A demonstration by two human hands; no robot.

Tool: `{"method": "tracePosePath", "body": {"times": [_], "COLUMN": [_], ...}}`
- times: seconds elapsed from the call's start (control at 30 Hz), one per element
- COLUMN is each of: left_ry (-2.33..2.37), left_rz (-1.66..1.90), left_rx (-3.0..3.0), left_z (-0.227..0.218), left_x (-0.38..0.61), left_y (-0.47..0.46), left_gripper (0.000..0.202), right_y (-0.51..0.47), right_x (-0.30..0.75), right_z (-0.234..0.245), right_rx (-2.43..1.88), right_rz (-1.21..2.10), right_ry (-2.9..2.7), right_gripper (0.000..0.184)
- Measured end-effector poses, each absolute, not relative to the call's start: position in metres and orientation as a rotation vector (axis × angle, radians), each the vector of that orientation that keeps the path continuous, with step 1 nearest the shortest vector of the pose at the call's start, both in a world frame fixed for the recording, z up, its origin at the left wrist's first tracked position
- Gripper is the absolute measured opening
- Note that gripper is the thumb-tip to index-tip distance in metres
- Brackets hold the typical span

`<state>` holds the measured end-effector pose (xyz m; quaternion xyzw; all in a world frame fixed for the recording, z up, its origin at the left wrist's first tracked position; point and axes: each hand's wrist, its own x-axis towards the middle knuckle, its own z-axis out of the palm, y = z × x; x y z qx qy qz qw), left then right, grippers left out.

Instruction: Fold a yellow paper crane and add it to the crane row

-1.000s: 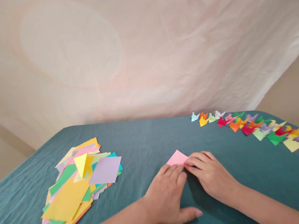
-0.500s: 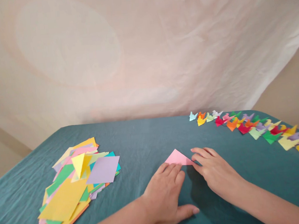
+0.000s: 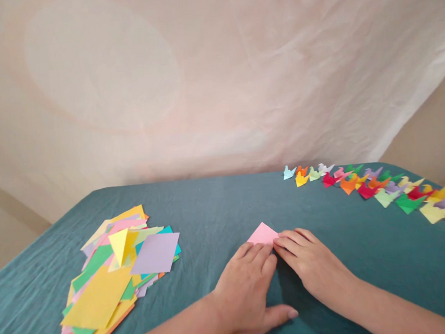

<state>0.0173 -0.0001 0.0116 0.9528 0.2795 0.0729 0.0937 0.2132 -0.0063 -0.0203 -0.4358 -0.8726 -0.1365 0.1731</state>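
Note:
A small piece of folded pink paper point(image 3: 263, 233) lies on the table, its pointed top facing away from me and its lower part hidden by my fingers. My left hand point(image 3: 247, 291) rests flat on the near left of the paper, thumb stretched out to the right. At the paper's right corner, my right hand point(image 3: 309, 259) has its fingers and thumb closed together on the edge. The fingertips of both hands almost meet.
On the left is a loose heap of coloured paper sheets, with a purple square point(image 3: 156, 253) and a folded yellow piece point(image 3: 119, 245) on top. Several folded paper birds point(image 3: 386, 198) run along the right side of the green tablecloth point(image 3: 210, 205). A pale cloth point(image 3: 214, 83) hangs behind.
My right hand has moved left along the pink paper, closer to my left hand, and now covers its right corner. My left hand has stayed in place on the paper.

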Motion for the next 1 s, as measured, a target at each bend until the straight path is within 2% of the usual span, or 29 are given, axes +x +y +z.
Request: {"method": "tracePosePath", "body": {"times": [0.67, 1.0], "left_ry": [0.977, 1.065], "left_rz": [0.073, 0.180], "left_rx": [2.917, 2.754], "left_z": [0.022, 0.039], "left_x": [-0.006, -0.049], "left_y": [-0.004, -0.003], "left_gripper": [0.074, 0.055], "right_y": [-0.002, -0.001], "right_x": [0.213, 0.213], "right_z": [-0.015, -0.014], "right_rx": [-1.205, -1.221], "right_rz": [-0.469, -0.469], "right_ry": [-2.542, -2.549], "right_gripper": [0.019, 0.021]}}
